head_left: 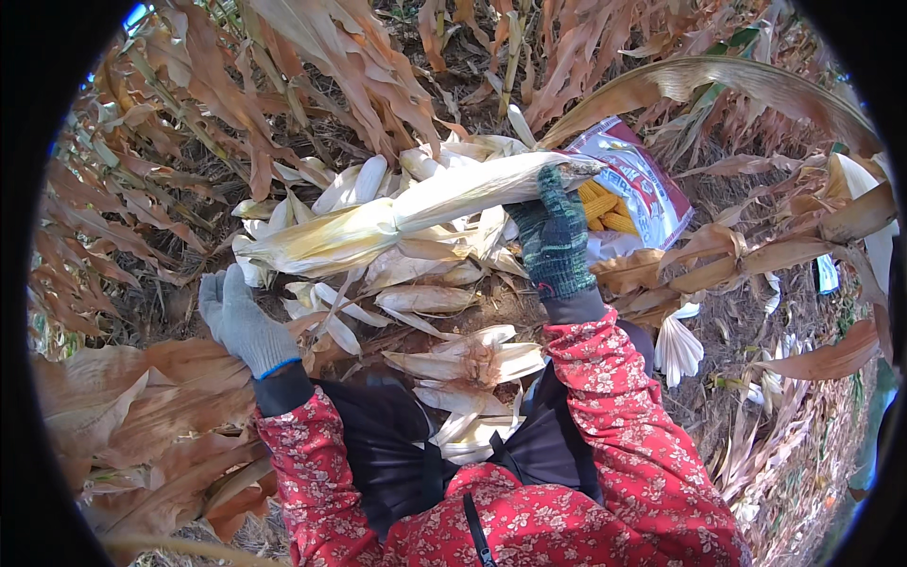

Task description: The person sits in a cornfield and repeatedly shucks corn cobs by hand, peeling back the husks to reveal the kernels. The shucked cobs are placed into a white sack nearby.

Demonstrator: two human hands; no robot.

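A long ear of corn in its pale husk [487,192] slants across the middle, its right end near the bag. My right hand [551,236], in a dark green knitted glove, grips it close to that end. A yellowish length of husk [326,242] continues from it to the left; whether this is a second ear I cannot tell. Just below its left end is my left hand [241,317], in a pale grey glove with a blue-edged cuff. That hand's fingers are stretched out and hold nothing visible.
A red and white printed bag [652,184] lies at the right with husked yellow corn ears [612,215] at its mouth. Loose husks [430,300] are heaped on the soil between my arms. Dry corn stalks [350,76] and brown leaves [142,406] crowd around.
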